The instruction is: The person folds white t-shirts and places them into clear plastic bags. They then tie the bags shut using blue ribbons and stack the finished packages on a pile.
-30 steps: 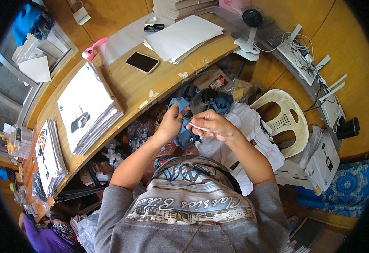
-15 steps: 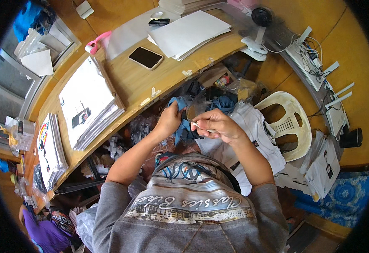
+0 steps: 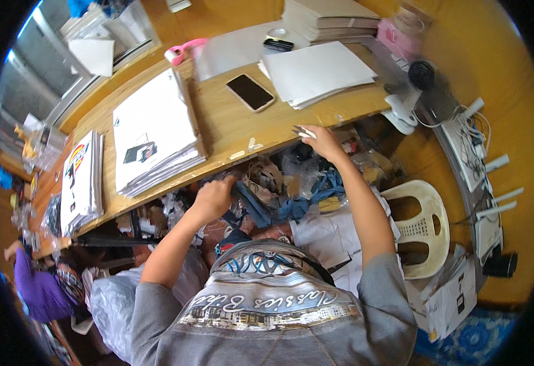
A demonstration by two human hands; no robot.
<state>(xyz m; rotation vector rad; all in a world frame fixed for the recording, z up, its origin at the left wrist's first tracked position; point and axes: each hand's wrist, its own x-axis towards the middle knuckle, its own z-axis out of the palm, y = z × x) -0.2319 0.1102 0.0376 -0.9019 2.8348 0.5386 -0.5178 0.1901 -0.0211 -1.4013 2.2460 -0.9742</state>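
While the left hand [image 3: 213,198] clamps the blue fabric strip [image 3: 252,204] to steady it, the right hand [image 3: 325,141] pinches small scissors [image 3: 303,131] at the wooden table's [image 3: 230,125] edge.

Black phone [image 3: 250,92] on wooden table [image 3: 230,125]; paper stacks [image 3: 152,131]; white plastic chair [image 3: 422,226].

The one camera sat on my head and looked steeply down past my grey shirt [image 3: 267,311], close over my arms. Its fisheye bent the wooden table [image 3: 230,122] across the upper frame, the white chair [image 3: 422,226] at right, with black corners all round.
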